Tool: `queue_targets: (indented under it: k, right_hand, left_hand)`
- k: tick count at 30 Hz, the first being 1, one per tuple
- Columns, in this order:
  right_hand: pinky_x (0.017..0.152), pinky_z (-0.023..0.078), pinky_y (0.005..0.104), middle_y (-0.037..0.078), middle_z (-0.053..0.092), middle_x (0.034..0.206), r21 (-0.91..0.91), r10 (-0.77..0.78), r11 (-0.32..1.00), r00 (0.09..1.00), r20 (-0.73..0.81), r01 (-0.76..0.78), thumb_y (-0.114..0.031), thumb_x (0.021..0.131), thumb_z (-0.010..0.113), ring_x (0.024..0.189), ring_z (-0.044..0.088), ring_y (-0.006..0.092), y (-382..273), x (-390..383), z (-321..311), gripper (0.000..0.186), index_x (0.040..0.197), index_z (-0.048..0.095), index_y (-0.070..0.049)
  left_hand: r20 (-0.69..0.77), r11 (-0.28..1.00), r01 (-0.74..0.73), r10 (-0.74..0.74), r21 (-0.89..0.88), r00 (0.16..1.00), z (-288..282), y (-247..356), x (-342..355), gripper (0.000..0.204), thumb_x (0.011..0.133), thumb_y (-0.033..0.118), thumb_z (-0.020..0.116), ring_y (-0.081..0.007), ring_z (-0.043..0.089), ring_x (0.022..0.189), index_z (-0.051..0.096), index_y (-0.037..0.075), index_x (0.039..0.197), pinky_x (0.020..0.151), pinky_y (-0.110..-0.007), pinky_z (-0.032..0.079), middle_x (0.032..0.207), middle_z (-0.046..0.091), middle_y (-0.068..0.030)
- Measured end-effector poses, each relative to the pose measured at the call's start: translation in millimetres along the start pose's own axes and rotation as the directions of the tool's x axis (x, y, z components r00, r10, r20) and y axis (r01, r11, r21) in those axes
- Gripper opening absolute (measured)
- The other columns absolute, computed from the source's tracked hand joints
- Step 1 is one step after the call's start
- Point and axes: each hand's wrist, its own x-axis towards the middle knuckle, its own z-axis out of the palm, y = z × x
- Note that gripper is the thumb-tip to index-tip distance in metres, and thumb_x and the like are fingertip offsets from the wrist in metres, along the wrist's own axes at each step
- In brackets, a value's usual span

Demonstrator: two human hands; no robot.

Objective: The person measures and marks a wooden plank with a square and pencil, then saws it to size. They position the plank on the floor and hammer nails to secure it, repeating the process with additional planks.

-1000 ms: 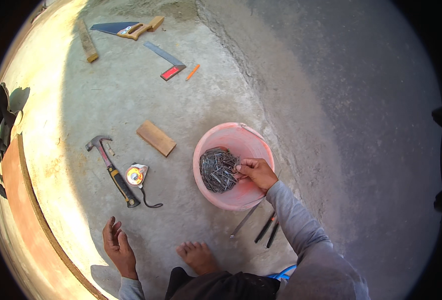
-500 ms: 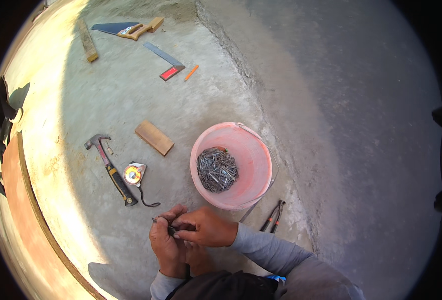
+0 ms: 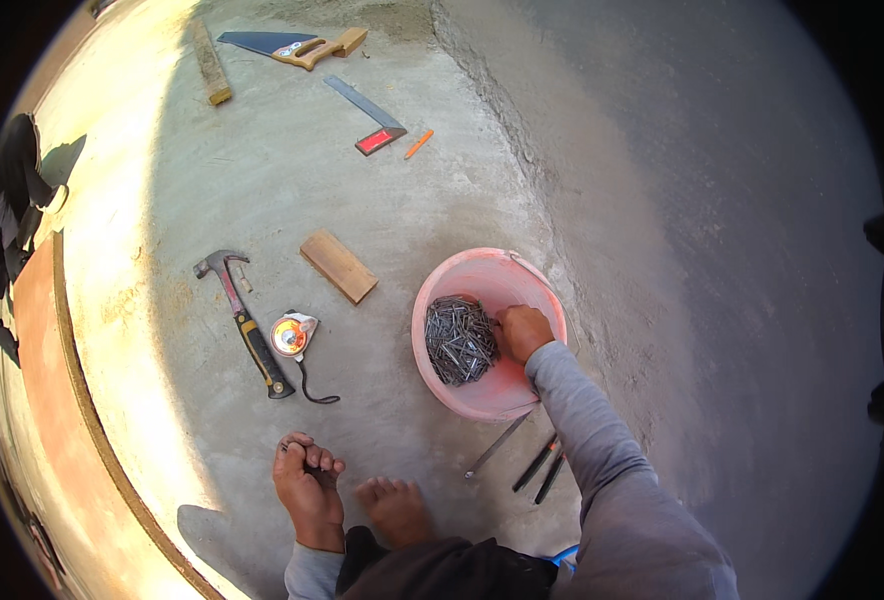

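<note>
My right hand [image 3: 525,332] reaches into the pink bucket [image 3: 507,390], fingers curled at the edge of a pile of nails [image 3: 457,340]; what they grip is hidden. My left hand [image 3: 307,485], palm up at lower centre, curls round small dark pieces that look like nails. Left of the bucket lie a claw hammer [image 3: 247,330], a tape measure [image 3: 291,336] and a wood block [image 3: 338,266]. Below it lie a metal bar [image 3: 494,448] and black-handled pincers [image 3: 534,465].
Farther forward lie a handsaw [image 3: 262,45], a plank [image 3: 211,60], a square [image 3: 360,100] and an orange pencil [image 3: 418,144]. A board [image 3: 52,330] lies along the left, near another person's dark-clothed legs [image 3: 17,190]. A rough seam [image 3: 502,140] crosses the concrete.
My hands were together half a second ago; my right hand has since moved back into the bucket. My left hand is further right and more curled than a second ago.
</note>
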Motion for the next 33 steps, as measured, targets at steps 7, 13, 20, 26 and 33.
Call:
queue_targets:
  k: [7,13,20,26,33]
  right_hand:
    - [0.063,0.050,0.0351,0.016,0.069,0.079,0.919,-0.072,0.393,0.997,-0.002,0.030,-0.014,0.094,0.064,0.065,0.063,0.0242,-81,-91,-81,0.017,0.094,0.068,0.002]
    - [0.062,0.049,0.0339,0.014,0.068,0.078,0.979,-0.412,0.135,0.907,-0.087,0.155,-0.015,0.095,0.065,0.064,0.061,0.0215,-165,-117,-66,0.019,0.098,0.069,0.003]
    - [0.076,0.055,0.0362,0.018,0.074,0.090,0.784,0.047,0.617,0.992,-0.121,0.067,-0.020,0.092,0.066,0.080,0.071,0.0281,-58,-23,-48,0.023,0.100,0.075,-0.001]
    - [0.083,0.054,0.0432,0.021,0.073,0.087,0.548,0.082,0.834,0.997,-0.013,-0.061,-0.028,0.084,0.073,0.085,0.072,0.0354,-18,48,34,0.029,0.095,0.076,-0.002]
    - [0.059,0.050,0.0290,0.009,0.070,0.080,0.887,0.362,0.423,0.863,-0.353,0.186,-0.014,0.094,0.066,0.063,0.060,0.0131,-60,-22,-60,0.015,0.096,0.069,0.001]
  left_hand:
    - [0.185,0.976,-0.050,0.010,0.213,0.983,17,-3,-8,0.020,0.101,0.021,0.052,-0.0064,0.035,0.051,0.059,0.002,0.104,0.049,-0.024,0.037,0.064,0.039,0.0047]
    - [0.384,0.973,-0.116,0.031,0.199,0.923,43,-14,-24,0.027,0.103,0.026,0.056,-0.0058,0.034,0.051,0.062,0.001,0.106,0.049,-0.024,0.037,0.065,0.043,0.0036]
    - [0.093,0.997,-0.065,0.060,0.049,0.994,15,-1,-18,0.022,0.102,0.019,0.051,-0.0078,0.040,0.056,0.058,0.004,0.086,0.053,-0.026,0.040,0.066,0.041,0.0022]
    - [0.104,0.984,-0.086,0.070,0.159,0.992,14,-9,-17,0.022,0.102,0.020,0.050,-0.0091,0.044,0.060,0.059,0.005,0.090,0.056,-0.028,0.044,0.073,0.046,0.0003]
    - [0.095,0.979,-0.115,0.100,0.166,0.990,8,-9,-11,0.021,0.101,0.017,0.047,-0.0095,0.047,0.060,0.060,0.002,0.095,0.060,-0.027,0.046,0.070,0.049,0.0003]
